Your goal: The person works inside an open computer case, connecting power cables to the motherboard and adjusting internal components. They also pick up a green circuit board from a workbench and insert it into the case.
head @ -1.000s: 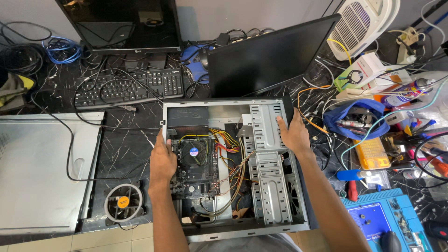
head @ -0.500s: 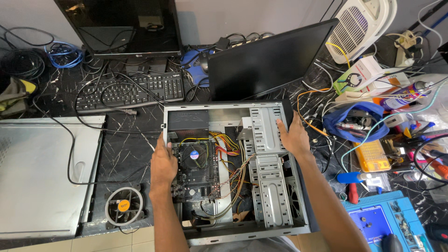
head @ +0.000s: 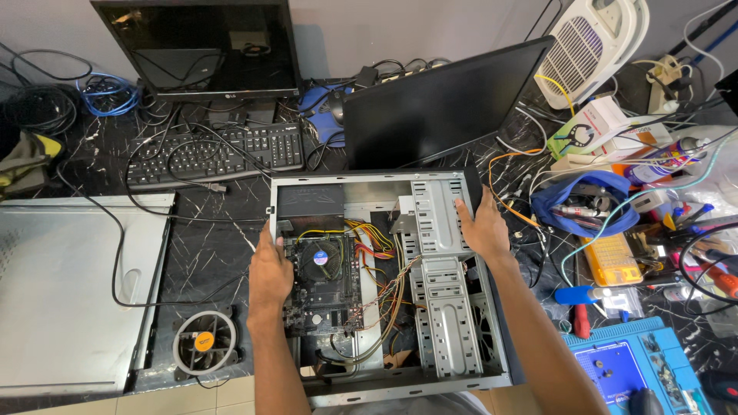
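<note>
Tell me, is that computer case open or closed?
Open. The case lies on its side with no cover; its cooler fan, wires and drive bays are exposed.

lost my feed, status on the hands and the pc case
Left hand and right hand grip open computer case sides. Case flat on desk. Nothing blocking.

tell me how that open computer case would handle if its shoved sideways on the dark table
The computer case is a sheet-metal box lying flat, so it would probably slide as one stiff piece rather than tip. Loaded with a board, cooler fan and drive cage, it likely feels heavy. The left hand and right hand grip opposite sides; the loose wires inside may flop.
</note>
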